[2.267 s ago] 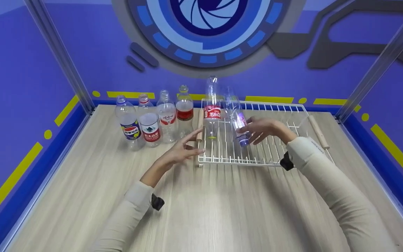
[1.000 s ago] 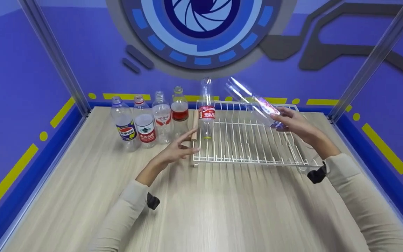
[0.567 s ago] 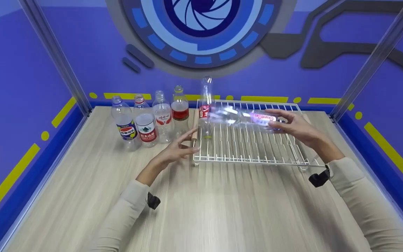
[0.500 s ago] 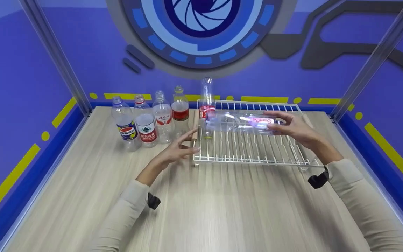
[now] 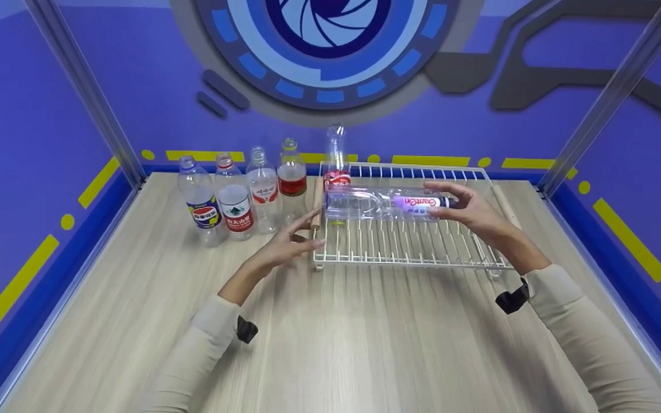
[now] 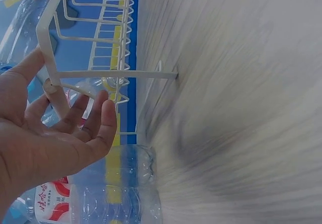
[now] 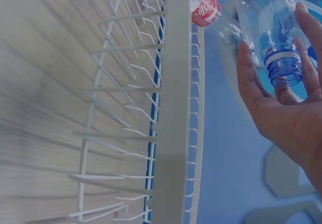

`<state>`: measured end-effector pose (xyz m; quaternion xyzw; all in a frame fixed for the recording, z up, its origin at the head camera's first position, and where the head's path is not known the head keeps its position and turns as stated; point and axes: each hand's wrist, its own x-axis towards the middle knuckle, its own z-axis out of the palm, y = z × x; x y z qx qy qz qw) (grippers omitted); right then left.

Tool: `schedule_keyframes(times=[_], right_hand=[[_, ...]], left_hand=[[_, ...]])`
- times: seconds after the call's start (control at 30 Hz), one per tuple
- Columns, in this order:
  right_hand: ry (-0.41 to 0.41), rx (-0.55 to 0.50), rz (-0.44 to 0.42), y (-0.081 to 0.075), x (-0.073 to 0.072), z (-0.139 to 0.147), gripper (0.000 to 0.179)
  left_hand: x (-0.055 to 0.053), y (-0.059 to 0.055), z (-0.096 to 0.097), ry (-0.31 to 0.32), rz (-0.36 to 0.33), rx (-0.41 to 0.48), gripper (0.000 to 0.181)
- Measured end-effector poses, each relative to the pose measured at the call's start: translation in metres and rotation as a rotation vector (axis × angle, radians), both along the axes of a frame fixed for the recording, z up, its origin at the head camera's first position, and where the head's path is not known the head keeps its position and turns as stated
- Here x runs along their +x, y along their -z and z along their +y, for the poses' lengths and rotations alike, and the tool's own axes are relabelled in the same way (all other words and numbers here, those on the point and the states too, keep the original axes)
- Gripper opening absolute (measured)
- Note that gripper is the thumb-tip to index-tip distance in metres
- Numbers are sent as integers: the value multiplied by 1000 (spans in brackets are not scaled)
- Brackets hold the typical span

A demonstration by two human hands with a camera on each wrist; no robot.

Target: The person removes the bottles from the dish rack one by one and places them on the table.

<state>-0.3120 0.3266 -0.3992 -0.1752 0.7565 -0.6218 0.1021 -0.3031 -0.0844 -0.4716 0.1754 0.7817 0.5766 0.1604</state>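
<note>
"Two hands are at work: where is each?"

"The left hand (image 5: 282,249) has its fingers spread against the left end of a white wire rack (image 7: 171,133). The right hand (image 5: 474,215) pinches a clear bottle (image 5: 365,204) near its neck, level above the rack, base to the left."

"How is that best managed?"

"I'd pinch lightly, as the plastic looks thin enough to dent, brace the rack with the left fingers, and turn the base slowly away from the red-labelled bottle (image 5: 339,178) upside down in the rack. Whether the two touch, I can't tell."

"And around them?"

"A pale wood-grain table (image 5: 359,338); four upright bottles (image 5: 236,215) just left of the rack; blue-purple walls (image 5: 147,69) with yellow dashes."
</note>
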Motion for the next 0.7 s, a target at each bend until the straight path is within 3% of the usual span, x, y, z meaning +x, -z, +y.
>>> schedule_keyframes(times=[0.23, 0.47, 0.7], right_hand=[[-27, -49, -37, 5, 3, 0, 59], [-23, -61, -29, 6, 11, -3, 59], [-50, -46, 19, 5, 17, -8, 59]], left_hand=[[7, -10, -5, 6, 53, -31, 86], [23, -27, -5, -93, 179, -73, 96], [39, -39, -3, -31, 343, -140, 98]])
